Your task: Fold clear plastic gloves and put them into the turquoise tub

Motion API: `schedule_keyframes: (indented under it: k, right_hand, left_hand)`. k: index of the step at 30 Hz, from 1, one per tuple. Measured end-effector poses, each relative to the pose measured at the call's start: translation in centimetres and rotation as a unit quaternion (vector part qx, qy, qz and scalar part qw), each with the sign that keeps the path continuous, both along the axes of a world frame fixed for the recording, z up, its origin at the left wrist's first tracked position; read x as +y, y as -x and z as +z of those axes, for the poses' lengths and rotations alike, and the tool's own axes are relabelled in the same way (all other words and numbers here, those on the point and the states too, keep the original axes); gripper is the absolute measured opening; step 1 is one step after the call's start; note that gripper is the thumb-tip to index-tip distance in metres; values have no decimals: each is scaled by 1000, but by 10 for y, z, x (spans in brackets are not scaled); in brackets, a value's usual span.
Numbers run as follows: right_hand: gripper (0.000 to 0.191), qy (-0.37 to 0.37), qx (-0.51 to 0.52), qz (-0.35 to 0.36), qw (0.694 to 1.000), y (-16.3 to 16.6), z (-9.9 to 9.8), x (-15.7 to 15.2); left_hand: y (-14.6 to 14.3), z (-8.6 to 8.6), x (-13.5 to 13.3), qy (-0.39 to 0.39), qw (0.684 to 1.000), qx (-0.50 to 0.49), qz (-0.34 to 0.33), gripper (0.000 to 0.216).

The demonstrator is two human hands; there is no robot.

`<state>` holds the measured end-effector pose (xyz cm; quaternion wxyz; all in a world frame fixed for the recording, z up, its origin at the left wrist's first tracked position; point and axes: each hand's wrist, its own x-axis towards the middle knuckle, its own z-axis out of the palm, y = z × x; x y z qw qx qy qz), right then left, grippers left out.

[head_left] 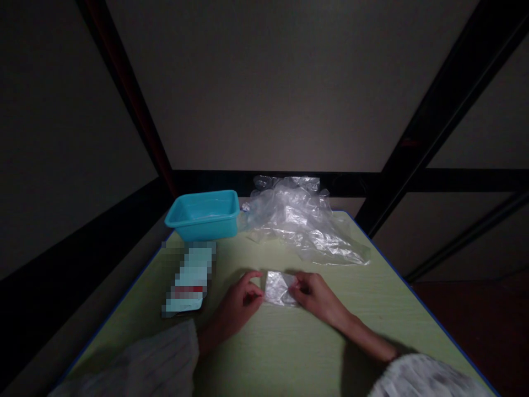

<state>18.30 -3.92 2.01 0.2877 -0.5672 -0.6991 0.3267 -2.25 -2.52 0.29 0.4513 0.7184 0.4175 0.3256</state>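
Observation:
A small, flat piece of clear plastic, like a folded bag (pixel 279 288), lies on the table between my hands. My right hand (pixel 314 295) pinches its right edge between thumb and fingers. At its left edge is my left hand (pixel 240 302), with thumb and index finger apart and the lower fingers curled. The thumb tip is at or very near the plastic; I cannot tell if it touches.
A heap of crumpled clear plastic bags (pixel 297 220) lies at the back of the pale green table (pixel 264 353). To its left stands a blue plastic basin (pixel 210 227). A phone-like object (pixel 190 278), blurred by pixelation, lies left of my left hand. Walls rise behind.

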Motion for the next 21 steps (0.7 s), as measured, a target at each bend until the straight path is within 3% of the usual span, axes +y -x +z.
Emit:
schedule_keyframes:
  k: [3, 6, 8, 11, 15, 21]
  right_hand:
    - [17, 1, -14, -18, 1000, 1, -2, 3]
    - [16, 1, -28, -27, 999, 2, 0, 4]
    - [13, 2, -36, -33, 999, 3, 2, 3]
    - [12, 5, -45, -40, 998, 4, 5, 2]
    - [22, 8, -54, -43, 998, 5, 4, 3]
    - [36, -7, -72, -49, 996, 1, 7, 1]
  left_hand:
    - [1, -3, 2, -8, 1000, 7, 20, 39]
    - [4, -1, -2, -110, 991, 61, 47, 40]
    - [6, 4, -8, -213, 970, 116, 7, 41]
    - [8, 12, -14, -313, 921, 204, -115, 50]
    - [9, 14, -16, -322, 880, 292, -193, 66]
    - [9, 11, -15, -317, 861, 334, -216, 66]
